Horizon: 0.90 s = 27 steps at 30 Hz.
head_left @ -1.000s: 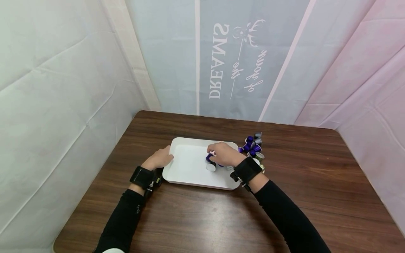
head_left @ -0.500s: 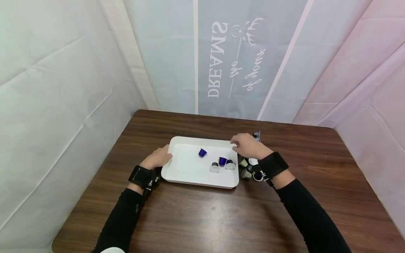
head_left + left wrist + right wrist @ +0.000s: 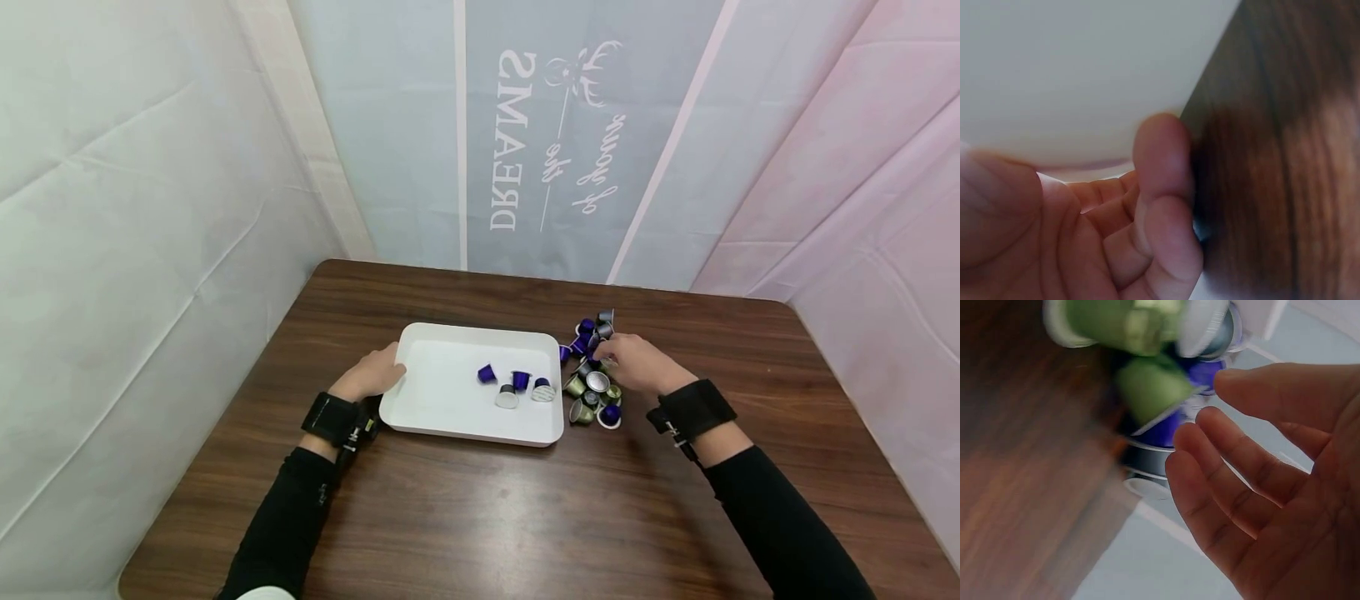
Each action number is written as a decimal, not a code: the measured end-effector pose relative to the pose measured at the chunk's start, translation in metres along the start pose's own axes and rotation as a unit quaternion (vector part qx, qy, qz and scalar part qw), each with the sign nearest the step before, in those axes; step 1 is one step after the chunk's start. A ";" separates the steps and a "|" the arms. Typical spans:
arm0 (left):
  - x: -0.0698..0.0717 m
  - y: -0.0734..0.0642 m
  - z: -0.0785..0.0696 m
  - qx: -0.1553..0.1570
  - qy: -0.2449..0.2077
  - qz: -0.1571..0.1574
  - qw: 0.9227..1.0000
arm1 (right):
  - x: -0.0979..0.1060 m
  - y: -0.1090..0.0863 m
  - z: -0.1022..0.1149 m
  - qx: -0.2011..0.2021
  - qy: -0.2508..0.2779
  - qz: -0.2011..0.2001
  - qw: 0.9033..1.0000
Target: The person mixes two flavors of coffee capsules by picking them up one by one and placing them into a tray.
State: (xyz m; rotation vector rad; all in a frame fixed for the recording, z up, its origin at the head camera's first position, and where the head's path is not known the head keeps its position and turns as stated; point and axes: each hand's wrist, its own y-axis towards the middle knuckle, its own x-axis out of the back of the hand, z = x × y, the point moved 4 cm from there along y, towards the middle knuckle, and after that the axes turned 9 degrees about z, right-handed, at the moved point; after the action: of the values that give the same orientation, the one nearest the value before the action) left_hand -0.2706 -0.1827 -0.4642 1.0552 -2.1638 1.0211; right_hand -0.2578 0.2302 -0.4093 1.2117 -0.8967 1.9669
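Observation:
My left hand (image 3: 377, 371) holds the left edge of a white tray (image 3: 435, 383), thumb over the rim. In the left wrist view, curled fingers (image 3: 1163, 156) lie against the tray's side (image 3: 1085, 75). Inside the tray, towards its right, lie purple coffee capsules (image 3: 521, 381) and whitish-lidded ones (image 3: 506, 397). My right hand (image 3: 637, 362) is over the pile of capsules (image 3: 597, 382) beside the tray. In the right wrist view, the thumb and fingertips of that hand (image 3: 1285, 481) are apart, close to purple and green capsules (image 3: 1150, 387), with nothing plainly held.
The pile of green, purple, grey and silver capsules runs along the tray's right side on the dark wooden table (image 3: 465, 508). A grey-blue printed cloth (image 3: 555, 167) hangs behind the table, with pale cloths at both sides.
My right hand let go of a purple capsule in the tray and moved right to the pile. That capsule has shifted slightly in the tray. My left hand stays at the tray's edge.

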 end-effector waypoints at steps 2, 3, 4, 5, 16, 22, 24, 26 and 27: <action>0.000 0.000 0.000 0.002 -0.002 0.001 1.000 | -0.004 -0.002 -0.003 -0.008 0.003 0.007 1.000; 0.000 0.000 0.000 0.003 -0.003 0.002 1.000 | -0.006 -0.003 -0.004 -0.011 0.002 0.009 1.000; 0.000 -0.001 0.000 0.005 -0.004 0.003 1.000 | -0.007 -0.004 -0.006 -0.014 0.000 0.011 1.000; 0.000 -0.001 -0.001 0.007 -0.004 0.003 1.000 | -0.009 -0.004 -0.007 -0.016 -0.003 0.012 1.000; 0.001 -0.001 0.000 0.010 -0.005 0.000 1.000 | -0.016 -0.009 -0.018 -0.011 -0.004 0.022 1.000; 0.001 -0.001 -0.001 0.002 -0.004 0.003 1.000 | -0.019 -0.011 -0.027 -0.030 0.005 0.032 0.999; 0.001 -0.001 0.000 0.000 -0.005 0.003 1.000 | -0.020 -0.011 -0.029 -0.032 0.004 0.036 0.999; 0.000 -0.001 0.000 0.001 -0.008 0.003 1.000 | -0.021 -0.012 -0.030 -0.033 0.001 0.041 0.999; 0.000 -0.002 0.000 -0.001 -0.009 0.002 1.000 | -0.021 -0.012 -0.031 -0.033 0.000 0.041 0.999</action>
State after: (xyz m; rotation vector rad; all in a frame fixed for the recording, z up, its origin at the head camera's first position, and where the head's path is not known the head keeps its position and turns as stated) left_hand -0.2695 -0.1833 -0.4631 1.0639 -2.1819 1.0149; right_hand -0.2547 0.2583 -0.4362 1.1537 -1.0193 1.9851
